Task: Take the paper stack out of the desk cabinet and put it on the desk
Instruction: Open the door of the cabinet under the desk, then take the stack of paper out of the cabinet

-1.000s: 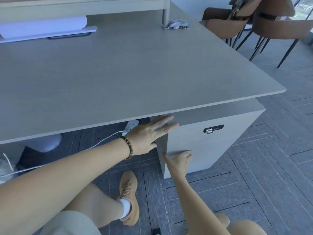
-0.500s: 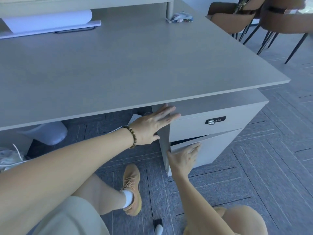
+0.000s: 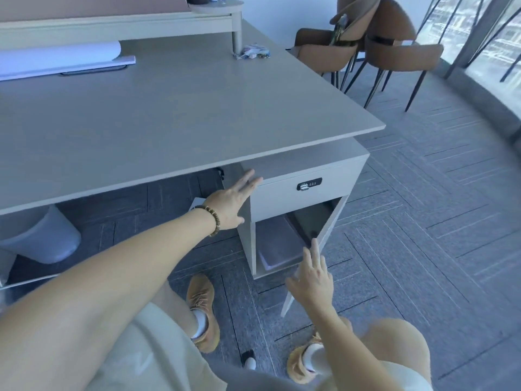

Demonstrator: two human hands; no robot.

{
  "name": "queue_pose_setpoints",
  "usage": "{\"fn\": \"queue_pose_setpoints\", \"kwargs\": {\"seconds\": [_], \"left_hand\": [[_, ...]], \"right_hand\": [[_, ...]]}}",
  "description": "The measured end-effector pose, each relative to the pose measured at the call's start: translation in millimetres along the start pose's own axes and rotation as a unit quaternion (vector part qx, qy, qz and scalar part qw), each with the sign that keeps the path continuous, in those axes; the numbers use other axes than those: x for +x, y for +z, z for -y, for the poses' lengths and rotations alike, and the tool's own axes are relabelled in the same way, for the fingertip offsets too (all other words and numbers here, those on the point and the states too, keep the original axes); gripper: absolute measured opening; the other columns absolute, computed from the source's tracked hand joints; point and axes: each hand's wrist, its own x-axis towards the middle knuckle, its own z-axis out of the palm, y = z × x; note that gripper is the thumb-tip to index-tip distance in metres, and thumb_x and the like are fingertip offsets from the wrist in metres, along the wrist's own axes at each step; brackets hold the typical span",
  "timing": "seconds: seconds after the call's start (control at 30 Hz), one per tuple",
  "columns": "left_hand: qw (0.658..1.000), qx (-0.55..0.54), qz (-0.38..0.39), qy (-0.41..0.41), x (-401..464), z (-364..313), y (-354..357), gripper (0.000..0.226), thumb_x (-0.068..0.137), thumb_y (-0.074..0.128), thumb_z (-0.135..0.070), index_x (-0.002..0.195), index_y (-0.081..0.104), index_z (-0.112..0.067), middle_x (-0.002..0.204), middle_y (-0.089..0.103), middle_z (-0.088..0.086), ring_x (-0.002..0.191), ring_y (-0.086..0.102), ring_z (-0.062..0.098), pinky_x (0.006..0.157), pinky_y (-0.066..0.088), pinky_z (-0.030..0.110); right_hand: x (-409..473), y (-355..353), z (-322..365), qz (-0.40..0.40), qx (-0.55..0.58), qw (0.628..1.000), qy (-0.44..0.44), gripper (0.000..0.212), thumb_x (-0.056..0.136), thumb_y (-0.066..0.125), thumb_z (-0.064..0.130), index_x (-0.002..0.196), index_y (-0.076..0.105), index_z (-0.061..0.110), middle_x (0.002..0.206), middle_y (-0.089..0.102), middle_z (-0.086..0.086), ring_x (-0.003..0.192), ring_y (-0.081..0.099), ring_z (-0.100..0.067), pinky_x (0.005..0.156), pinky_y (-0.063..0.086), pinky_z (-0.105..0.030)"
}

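At the bottom of the frame the person's legs, in pale shorts, are cut off by the edge, and two tan shoes (image 3: 203, 311) rest on the grey carpet; the right shoe is partly hidden behind the right forearm. Just above, right of centre, the right hand (image 3: 313, 277) is open, fingers spread and pointing up, its fingertips at the free edge of the cabinet door (image 3: 318, 246), gripping nothing; whether they touch the edge is hard to tell. The door is swung out toward the lower right, so only its thin edge and dark inner face show. In the open lower compartment of the desk cabinet (image 3: 304, 170), the paper stack (image 3: 277, 246) lies flat on the floor of the compartment, pale and blurred; its far part is lost in shadow. In the middle of the frame the left hand (image 3: 232, 200), with a beaded bracelet at the wrist, is open and flat against the cabinet's upper left corner, fingers extended, holding nothing. A combination lock (image 3: 309, 184) sits on the drawer front above the opening. The desk (image 3: 169, 114) fills the upper left, its left side cut off. In the upper right stand brown chairs (image 3: 366, 46), overlapping so their number is unclear.
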Motion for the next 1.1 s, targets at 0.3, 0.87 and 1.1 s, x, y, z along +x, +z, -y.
{"fn": "queue_pose_setpoints", "kwargs": {"seconds": [0.3,0.87,1.1], "left_hand": [[0.998,-0.035,-0.011,-0.041,0,-15,3,0.116,0.075,0.080,-0.025,0.152,-0.004,-0.038,0.163,-0.022,-0.009,0.066,0.066,0.024,0.042,0.047,0.027],[0.979,-0.104,-0.134,-0.110,0,-56,36,0.099,0.083,0.070,-0.027,0.155,0.003,-0.019,0.164,-0.015,0.009,0.108,0.068,0.032,0.064,0.060,0.036],[0.970,-0.115,-0.183,-0.111,4,-100,104,0.070,0.081,0.066,-0.013,0.145,0.039,-0.007,0.152,0.015,0.022,0.096,0.060,0.021,0.084,0.059,0.032]], "right_hand": [[-26,-49,-81,0.015,-0.121,0.992,-0.021,0.048,0.079,0.051,0.020,0.126,0.045,0.022,0.166,0.009,0.009,0.129,0.039,-0.025,0.083,0.047,-0.041],[5,-64,-108,0.018,-0.026,0.992,0.120,0.037,0.088,0.051,0.028,0.118,0.055,0.007,0.127,0.056,-0.011,0.118,0.055,-0.031,0.093,0.049,-0.042],[38,-58,-126,0.057,-0.021,0.985,0.162,0.045,0.090,0.053,0.030,0.128,0.052,0.007,0.129,0.057,-0.016,0.117,0.057,-0.036,0.094,0.048,-0.042]]}}
